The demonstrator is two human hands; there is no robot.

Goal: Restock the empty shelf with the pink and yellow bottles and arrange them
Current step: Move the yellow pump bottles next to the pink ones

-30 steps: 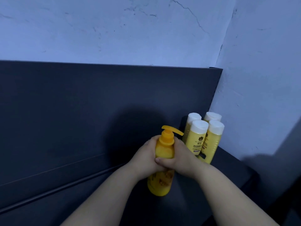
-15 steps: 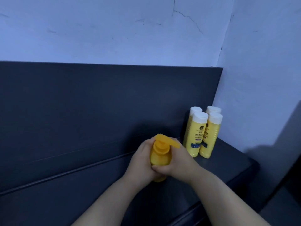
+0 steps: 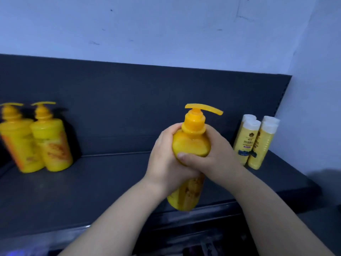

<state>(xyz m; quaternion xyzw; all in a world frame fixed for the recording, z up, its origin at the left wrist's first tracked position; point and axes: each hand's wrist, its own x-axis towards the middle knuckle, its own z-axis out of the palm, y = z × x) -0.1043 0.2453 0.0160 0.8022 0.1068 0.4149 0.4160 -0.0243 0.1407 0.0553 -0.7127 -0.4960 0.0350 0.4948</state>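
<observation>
I hold a yellow pump bottle [image 3: 191, 145] upright in front of the dark shelf [image 3: 103, 185], its base over the shelf's front edge. My left hand [image 3: 166, 163] wraps its left side and my right hand [image 3: 212, 159] wraps its right side, thumb across the front. Two more yellow pump bottles [image 3: 49, 141] stand side by side at the shelf's far left. Several slim yellow bottles with white caps [image 3: 254, 141] stand grouped at the shelf's right end. No pink bottle is in view.
A dark back panel [image 3: 147, 100] rises behind the shelf, with a pale wall [image 3: 166, 28] above and another pale wall [image 3: 313, 89] closing the right side. Dim items sit below the shelf's front lip [image 3: 203, 215].
The view has swung left and back, bringing the two pump bottles at the left into sight. The held bottle has risen off the shelf surface, still gripped by both hands.
</observation>
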